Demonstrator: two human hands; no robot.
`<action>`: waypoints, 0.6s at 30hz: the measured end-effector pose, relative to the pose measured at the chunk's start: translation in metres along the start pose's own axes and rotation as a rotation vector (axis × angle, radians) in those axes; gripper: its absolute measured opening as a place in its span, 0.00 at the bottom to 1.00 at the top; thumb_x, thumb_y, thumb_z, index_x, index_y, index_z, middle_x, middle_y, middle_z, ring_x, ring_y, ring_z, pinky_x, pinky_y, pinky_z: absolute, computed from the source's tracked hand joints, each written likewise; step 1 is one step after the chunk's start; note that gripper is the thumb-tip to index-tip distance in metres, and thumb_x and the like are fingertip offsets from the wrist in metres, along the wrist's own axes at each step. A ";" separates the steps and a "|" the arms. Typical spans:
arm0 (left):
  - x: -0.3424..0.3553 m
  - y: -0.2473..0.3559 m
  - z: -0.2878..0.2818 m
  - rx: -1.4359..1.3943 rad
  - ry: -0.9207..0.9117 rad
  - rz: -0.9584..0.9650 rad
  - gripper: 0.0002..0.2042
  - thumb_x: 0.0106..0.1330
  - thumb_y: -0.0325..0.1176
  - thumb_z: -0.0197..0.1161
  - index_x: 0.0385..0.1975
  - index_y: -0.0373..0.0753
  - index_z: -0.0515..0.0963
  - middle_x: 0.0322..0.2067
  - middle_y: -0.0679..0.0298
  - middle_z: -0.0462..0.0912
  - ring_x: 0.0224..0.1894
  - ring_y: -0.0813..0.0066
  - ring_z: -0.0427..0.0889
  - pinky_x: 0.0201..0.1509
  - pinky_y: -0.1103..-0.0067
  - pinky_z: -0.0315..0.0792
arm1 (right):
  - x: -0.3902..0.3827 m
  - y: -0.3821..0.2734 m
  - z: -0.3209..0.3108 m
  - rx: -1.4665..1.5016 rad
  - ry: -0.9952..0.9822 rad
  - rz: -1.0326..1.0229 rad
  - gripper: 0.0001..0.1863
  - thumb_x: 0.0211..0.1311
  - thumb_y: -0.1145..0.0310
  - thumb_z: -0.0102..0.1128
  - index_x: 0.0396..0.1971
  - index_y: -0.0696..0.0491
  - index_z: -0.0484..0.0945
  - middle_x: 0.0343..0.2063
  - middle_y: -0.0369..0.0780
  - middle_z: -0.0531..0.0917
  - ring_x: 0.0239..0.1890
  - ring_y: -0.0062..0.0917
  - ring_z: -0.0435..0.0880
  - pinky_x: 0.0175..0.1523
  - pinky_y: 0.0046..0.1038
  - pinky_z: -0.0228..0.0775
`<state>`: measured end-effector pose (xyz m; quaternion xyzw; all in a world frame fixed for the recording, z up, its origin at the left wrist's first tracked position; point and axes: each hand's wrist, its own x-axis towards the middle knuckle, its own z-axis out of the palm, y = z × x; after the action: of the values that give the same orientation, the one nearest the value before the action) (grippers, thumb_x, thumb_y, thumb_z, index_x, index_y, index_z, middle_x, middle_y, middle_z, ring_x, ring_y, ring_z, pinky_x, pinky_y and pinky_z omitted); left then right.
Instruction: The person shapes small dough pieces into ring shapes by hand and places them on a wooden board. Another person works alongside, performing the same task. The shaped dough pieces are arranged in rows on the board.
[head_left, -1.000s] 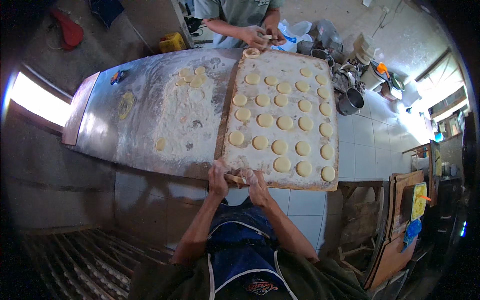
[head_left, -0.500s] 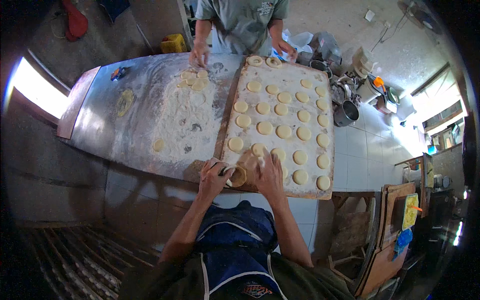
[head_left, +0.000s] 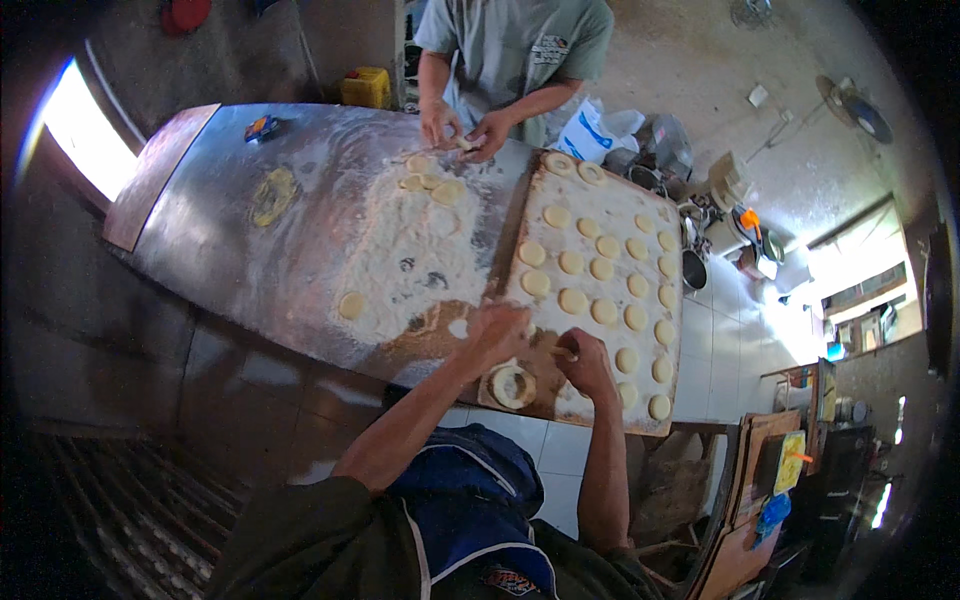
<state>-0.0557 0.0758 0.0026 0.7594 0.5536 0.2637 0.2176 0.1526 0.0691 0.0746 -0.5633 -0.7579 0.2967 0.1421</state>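
Observation:
Over the near part of a floured board [head_left: 645, 205] lined with rows of flat dough rounds [head_left: 603, 311], both my hands work. My left hand [head_left: 497, 332] has its fingers curled together at the board's left side; whatever is in them is hidden. My right hand [head_left: 589, 364] pinches a small pale piece of dough [head_left: 563, 353] between thumb and fingers. A dough ring [head_left: 513, 387] lies at the board's near left corner, just below my left hand. Two more dough rings [head_left: 559, 164] sit at the far edge.
A metal table [head_left: 230, 200] carries spread flour [head_left: 400, 250], a lone dough round [head_left: 351, 305] and a flattened dough scrap [head_left: 273, 196]. Across it, a person's hands [head_left: 470, 138] hold dough above several rounds. Pots [head_left: 694, 268] stand beyond the board; wooden panels [head_left: 745, 510] lean at near right.
The view has shifted. The dough ring that was between my hands now lies on the board corner. My hands have moved up from it. The other person's hands have come together.

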 end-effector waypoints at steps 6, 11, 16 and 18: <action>-0.045 -0.037 -0.111 -0.393 0.080 -0.236 0.20 0.55 0.28 0.67 0.45 0.39 0.66 0.34 0.50 0.80 0.41 0.47 0.81 0.42 0.61 0.73 | 0.035 -0.064 0.060 0.202 -0.003 -0.143 0.12 0.55 0.71 0.68 0.40 0.55 0.82 0.35 0.46 0.86 0.38 0.39 0.86 0.45 0.36 0.78; -0.080 -0.118 -0.145 -0.168 0.251 -0.292 0.20 0.56 0.25 0.66 0.47 0.38 0.67 0.34 0.51 0.80 0.38 0.50 0.82 0.40 0.64 0.74 | 0.107 -0.098 0.152 0.234 0.045 -0.183 0.15 0.52 0.62 0.69 0.35 0.56 0.81 0.30 0.45 0.83 0.37 0.43 0.82 0.44 0.43 0.73; -0.096 -0.128 -0.121 -0.363 0.354 -0.269 0.12 0.59 0.26 0.65 0.41 0.36 0.74 0.35 0.55 0.81 0.39 0.56 0.82 0.42 0.68 0.75 | 0.113 -0.098 0.158 -0.130 0.017 0.002 0.18 0.50 0.58 0.72 0.30 0.57 0.78 0.30 0.47 0.83 0.36 0.41 0.84 0.43 0.38 0.75; -0.093 -0.123 -0.096 -0.451 0.408 -0.227 0.12 0.61 0.30 0.67 0.44 0.34 0.78 0.36 0.54 0.83 0.41 0.59 0.83 0.43 0.68 0.75 | 0.101 -0.090 0.157 0.149 0.013 -0.008 0.19 0.51 0.57 0.73 0.28 0.57 0.78 0.30 0.45 0.83 0.35 0.36 0.85 0.42 0.34 0.75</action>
<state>-0.2293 0.0268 -0.0153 0.5569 0.5947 0.5005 0.2927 -0.0362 0.1013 -0.0055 -0.5501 -0.7349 0.3482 0.1899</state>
